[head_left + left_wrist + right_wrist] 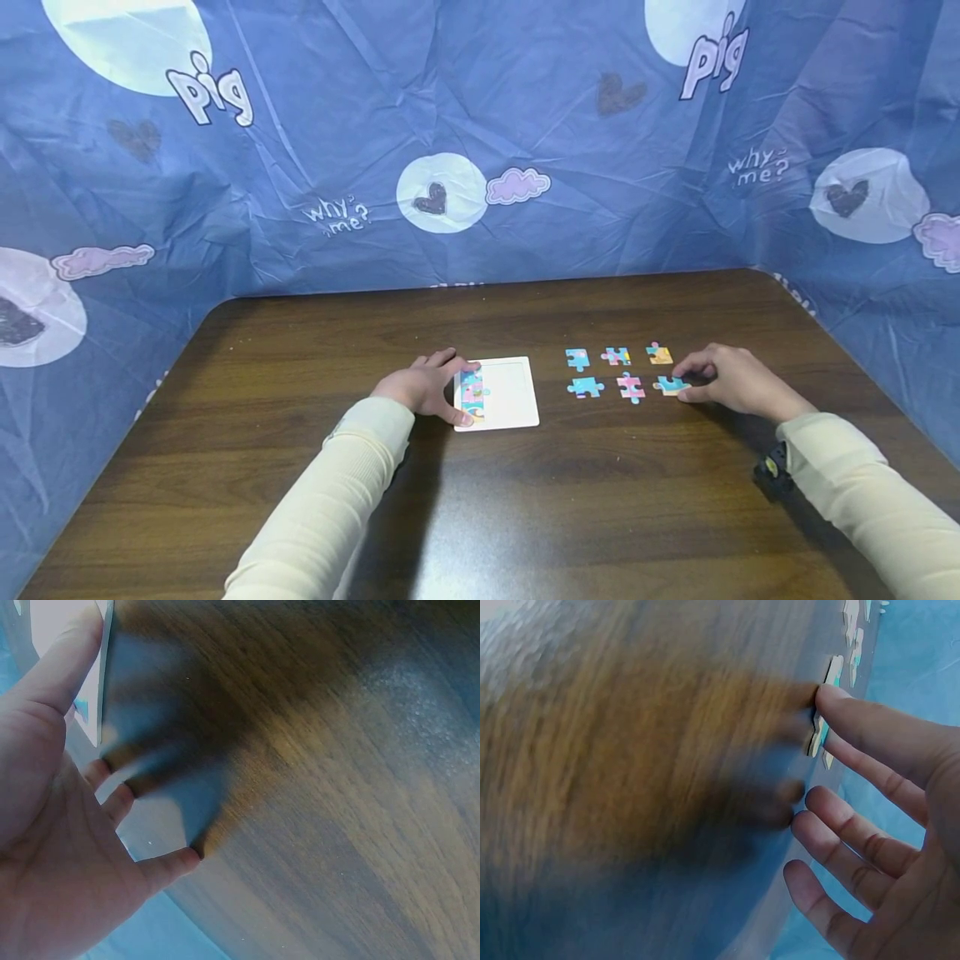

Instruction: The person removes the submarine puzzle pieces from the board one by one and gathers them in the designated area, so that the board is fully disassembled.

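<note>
A white square puzzle tray (512, 397) lies on the table, with joined jigsaw pieces (472, 392) in a column along its left side. My left hand (426, 386) rests at that side, thumb on the near left corner and index finger by the far left corner. In the left wrist view, the thumb (64, 664) lies straight over the tray and the other fingers are spread. To the right, my right hand (731, 379) pinches a blue and yellow jigsaw piece (667, 386) between thumb and index finger, at table level. Its other fingers hang loosely curled.
Several loose jigsaw pieces lie in two rows between the tray and my right hand, among them a pink piece (631, 387), a blue piece (586, 387) and a yellow piece (659, 354). A blue printed cloth (480, 108) stands behind the brown wooden table (525, 517).
</note>
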Action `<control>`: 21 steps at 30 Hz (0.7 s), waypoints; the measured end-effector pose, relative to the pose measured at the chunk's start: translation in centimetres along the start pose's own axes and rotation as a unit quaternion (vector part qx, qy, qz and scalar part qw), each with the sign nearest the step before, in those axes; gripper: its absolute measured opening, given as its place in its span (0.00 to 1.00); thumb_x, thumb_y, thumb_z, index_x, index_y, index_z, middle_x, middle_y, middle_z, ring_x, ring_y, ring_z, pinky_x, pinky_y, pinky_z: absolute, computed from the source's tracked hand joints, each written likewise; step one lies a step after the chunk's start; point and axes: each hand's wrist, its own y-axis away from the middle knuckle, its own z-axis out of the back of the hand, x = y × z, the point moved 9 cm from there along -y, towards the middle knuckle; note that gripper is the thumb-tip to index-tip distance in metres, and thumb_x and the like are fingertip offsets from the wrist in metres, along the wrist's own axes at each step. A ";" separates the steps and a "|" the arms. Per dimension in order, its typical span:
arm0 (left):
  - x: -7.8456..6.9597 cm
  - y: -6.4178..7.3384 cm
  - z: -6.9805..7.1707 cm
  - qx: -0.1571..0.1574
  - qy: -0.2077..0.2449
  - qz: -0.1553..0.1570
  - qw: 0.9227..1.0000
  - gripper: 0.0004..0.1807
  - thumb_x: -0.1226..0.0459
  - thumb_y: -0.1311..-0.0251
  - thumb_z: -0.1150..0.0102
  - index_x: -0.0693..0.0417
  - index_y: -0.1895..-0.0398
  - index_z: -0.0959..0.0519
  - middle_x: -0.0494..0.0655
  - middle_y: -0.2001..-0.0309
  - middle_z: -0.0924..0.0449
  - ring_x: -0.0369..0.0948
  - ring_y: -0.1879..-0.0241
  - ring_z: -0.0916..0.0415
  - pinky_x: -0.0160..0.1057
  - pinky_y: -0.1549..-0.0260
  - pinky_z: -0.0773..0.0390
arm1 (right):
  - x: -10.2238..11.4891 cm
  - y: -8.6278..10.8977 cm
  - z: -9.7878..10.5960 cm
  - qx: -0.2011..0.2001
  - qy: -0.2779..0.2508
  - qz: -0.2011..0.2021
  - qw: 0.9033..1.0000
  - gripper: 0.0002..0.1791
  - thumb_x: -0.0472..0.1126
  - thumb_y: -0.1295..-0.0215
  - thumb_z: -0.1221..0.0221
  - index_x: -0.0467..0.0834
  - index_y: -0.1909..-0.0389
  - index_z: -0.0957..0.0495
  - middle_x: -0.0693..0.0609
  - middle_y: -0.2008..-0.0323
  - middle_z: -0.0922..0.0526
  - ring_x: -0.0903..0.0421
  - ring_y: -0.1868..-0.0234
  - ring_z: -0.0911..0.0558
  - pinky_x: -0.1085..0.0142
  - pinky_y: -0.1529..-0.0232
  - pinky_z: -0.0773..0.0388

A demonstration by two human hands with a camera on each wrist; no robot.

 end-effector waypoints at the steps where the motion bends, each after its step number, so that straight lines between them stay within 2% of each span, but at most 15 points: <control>1: 0.0 0.1 0.0 0.001 0.002 0.001 1.000 0.45 0.49 0.42 0.27 0.38 0.23 0.39 0.53 0.19 0.56 0.55 0.21 0.55 0.61 0.31 0.40 | 0.0 0.0 0.0 0.001 0.000 0.001 1.000 0.16 0.45 0.48 0.23 0.44 0.60 0.13 0.48 0.65 0.18 0.51 0.62 0.22 0.55 0.61 0.28; 2: -0.2 0.5 0.1 0.005 0.004 0.001 1.000 0.45 0.49 0.41 0.27 0.38 0.22 0.39 0.53 0.19 0.56 0.54 0.21 0.56 0.61 0.31 0.40 | 0.0 0.0 -0.1 0.003 0.000 0.001 1.000 0.16 0.46 0.48 0.23 0.44 0.60 0.13 0.49 0.65 0.18 0.51 0.63 0.22 0.55 0.61 0.28; 6: -0.2 0.5 0.0 0.010 0.006 0.006 1.000 0.46 0.49 0.41 0.27 0.38 0.22 0.40 0.53 0.19 0.56 0.55 0.21 0.56 0.62 0.31 0.40 | 0.0 -0.1 -0.1 0.007 0.001 -0.003 1.000 0.17 0.46 0.47 0.24 0.44 0.59 0.13 0.48 0.65 0.18 0.51 0.62 0.22 0.55 0.61 0.28; 14: 1.2 -1.5 -1.0 0.007 0.005 0.011 1.000 0.49 0.46 0.44 0.26 0.31 0.21 0.42 0.49 0.18 0.59 0.53 0.21 0.59 0.62 0.30 0.43 | 0.6 -0.3 0.5 -0.014 -0.018 -0.007 1.000 0.20 0.48 0.44 0.25 0.41 0.54 0.14 0.42 0.59 0.16 0.45 0.59 0.18 0.48 0.58 0.24; 21: 1.2 -1.8 -1.0 0.004 0.008 0.010 1.000 0.48 0.47 0.44 0.26 0.31 0.22 0.41 0.49 0.18 0.59 0.53 0.21 0.58 0.62 0.30 0.43 | 2.8 -0.9 0.4 -0.029 -0.036 0.009 0.999 0.18 0.45 0.41 0.27 0.39 0.53 0.14 0.39 0.56 0.15 0.41 0.55 0.15 0.44 0.52 0.22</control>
